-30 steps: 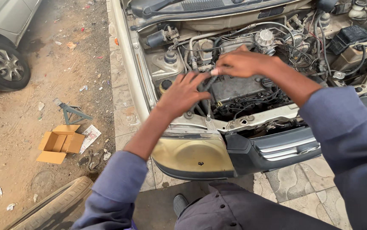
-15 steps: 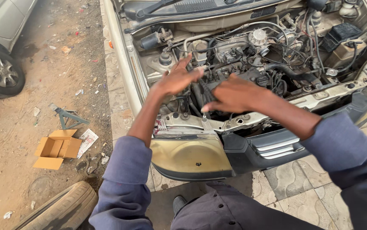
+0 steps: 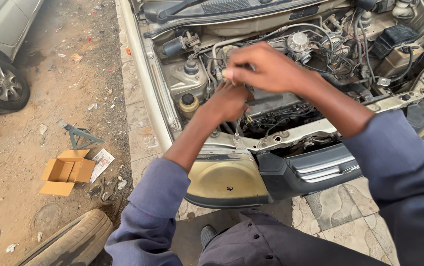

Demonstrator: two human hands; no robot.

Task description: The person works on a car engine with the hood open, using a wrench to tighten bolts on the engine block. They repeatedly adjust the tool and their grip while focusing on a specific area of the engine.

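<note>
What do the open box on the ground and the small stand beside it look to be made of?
The flattened orange-brown open box looks like plain matte cardboard: folded flaps, creased edges. The small grey-green tripod stand seems to be painted metal, judging by its thin rigid legs, though dust dulls the finish.

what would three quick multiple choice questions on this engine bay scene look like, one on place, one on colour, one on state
1. Where does the cardboard box lie?
A. on the engine
B. on the dirt ground beside the car
C. on the tyre

2. What colour are the person's sleeves?
A. red
B. white
C. blue-grey

3. How does the car's bonnet stand?
A. open, the engine bared
B. shut
C. half covered with a sheet

Answers:
1 B, the box sits flattened open on the dirt near a small metal stand.
2 C, both arms wear blue-grey cloth.
3 A, the left hand and the right hand reach among bared hoses and parts.
</note>
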